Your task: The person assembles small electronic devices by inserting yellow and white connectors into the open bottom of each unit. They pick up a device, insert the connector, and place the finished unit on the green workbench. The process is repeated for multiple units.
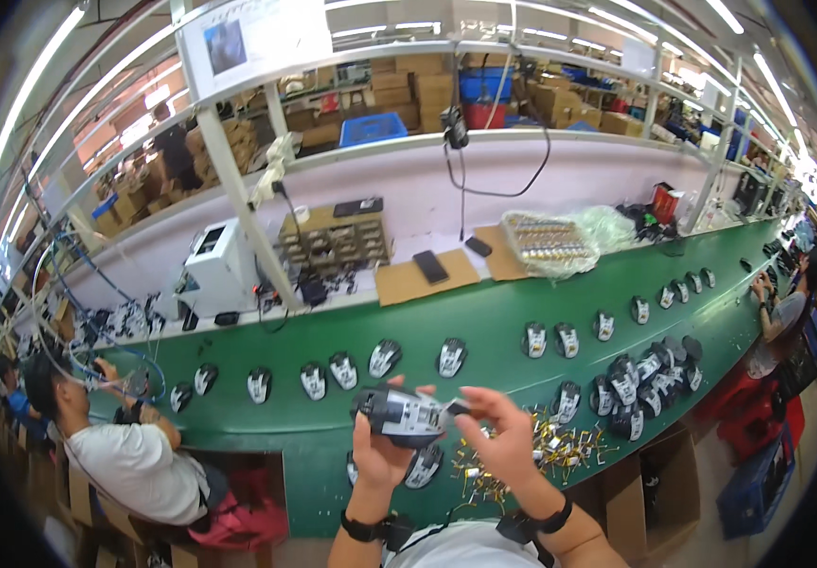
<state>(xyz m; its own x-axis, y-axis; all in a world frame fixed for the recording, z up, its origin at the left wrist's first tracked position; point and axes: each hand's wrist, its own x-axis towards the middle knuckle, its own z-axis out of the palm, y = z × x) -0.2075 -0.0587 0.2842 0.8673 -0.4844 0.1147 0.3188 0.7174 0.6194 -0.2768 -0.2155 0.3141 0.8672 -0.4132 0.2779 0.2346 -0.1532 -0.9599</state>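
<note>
My left hand (pixel 378 462) is wrapped round a dark grey and silver computer mouse (pixel 407 418), raised above the green bench with its pale, label-bearing side facing up. At the mouse's right end, my right hand (pixel 503 437) pinches a small dark and silver piece (pixel 457 407); its kind is too small to tell. Just right of and below my hands lies a loose heap of small yellow and silver parts with thin leads (pixel 560 447). Another mouse (pixel 424 466) rests on the bench below the held one, partly hidden by my left hand.
Several mice (pixel 451 357) form a spaced row along the green bench (pixel 238 423). A cluster of mice (pixel 650 383) sits at right. Behind are a tray of small parts (pixel 550 243) and cardboard (pixel 426 276). One person (pixel 134 454) works at left, another (pixel 792 308) at far right.
</note>
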